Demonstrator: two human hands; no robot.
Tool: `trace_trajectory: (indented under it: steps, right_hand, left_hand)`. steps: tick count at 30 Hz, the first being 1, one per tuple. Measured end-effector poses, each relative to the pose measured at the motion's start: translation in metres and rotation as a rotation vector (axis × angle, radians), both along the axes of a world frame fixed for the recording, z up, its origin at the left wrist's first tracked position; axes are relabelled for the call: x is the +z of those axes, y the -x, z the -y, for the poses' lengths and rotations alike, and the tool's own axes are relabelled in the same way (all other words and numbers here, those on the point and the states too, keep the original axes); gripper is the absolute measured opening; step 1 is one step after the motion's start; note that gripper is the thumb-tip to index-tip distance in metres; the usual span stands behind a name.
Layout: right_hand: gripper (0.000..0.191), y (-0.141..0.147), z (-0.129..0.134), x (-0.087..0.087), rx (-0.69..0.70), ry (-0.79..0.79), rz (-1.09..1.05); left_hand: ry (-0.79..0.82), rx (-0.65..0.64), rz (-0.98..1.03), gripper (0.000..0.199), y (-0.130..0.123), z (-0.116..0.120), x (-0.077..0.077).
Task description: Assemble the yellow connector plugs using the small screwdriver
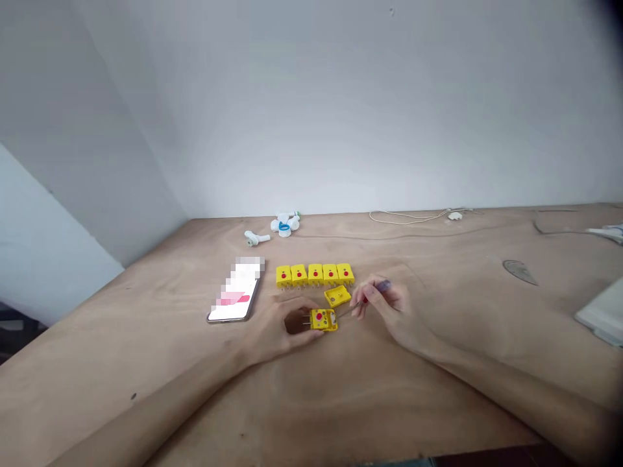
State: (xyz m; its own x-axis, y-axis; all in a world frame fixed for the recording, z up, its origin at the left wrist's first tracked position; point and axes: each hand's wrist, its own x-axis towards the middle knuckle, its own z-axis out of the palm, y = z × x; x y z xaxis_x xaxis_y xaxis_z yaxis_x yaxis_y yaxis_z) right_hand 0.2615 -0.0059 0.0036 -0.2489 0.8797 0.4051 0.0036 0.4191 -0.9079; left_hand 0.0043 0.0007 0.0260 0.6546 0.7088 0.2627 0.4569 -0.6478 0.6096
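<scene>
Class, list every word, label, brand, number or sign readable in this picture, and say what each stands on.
No text can be read anywhere.
Phone screen: blurred into blocks, unreadable.
Row of five yellow connectors: a red spot on each; any lettering is too small to read.
Opened yellow connector: a red spot too; no legible lettering.

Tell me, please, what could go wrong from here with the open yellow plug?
The tool in the right hand could slip at the open plug and poke the left hand, which holds it. The loose cover, close to the right hand, might get knocked away.
</scene>
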Motion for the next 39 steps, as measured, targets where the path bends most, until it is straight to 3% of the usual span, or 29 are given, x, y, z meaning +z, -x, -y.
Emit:
trace_trajectory:
  steps: [9,15,20,26,33,39]
  right_hand:
    - [0.041,0.000,0.001,0.006,0.011,0.008,0.023]
    - [0.027,-0.001,0.003,0.010,0.140,0.016,-0.048]
    - [0.022,0.003,-0.003,0.000,0.050,0.062,-0.092]
    - [0.030,0.009,-0.005,-0.002,-0.075,0.142,-0.122]
    - [0.024,0.006,-0.004,-0.006,0.040,0.107,-0.148]
    - [0.023,0.007,-0.001,-0.003,0.101,0.114,-0.155]
  left_hand:
    - [0.050,0.071,0.027,0.032,-0.001,0.002,-0.001]
    - [0.037,0.072,0.033,0.031,0.001,0.000,-0.004]
    - [-0.017,0.063,0.035,0.031,-0.001,0.000,-0.001]
    - [-0.034,0.072,0.036,0.030,-0.001,-0.001,-0.001]
    - [0.028,0.108,0.033,0.030,-0.001,-0.002,-0.006]
    - [-0.034,0.126,-0.001,0.030,0.000,-0.002,-0.004]
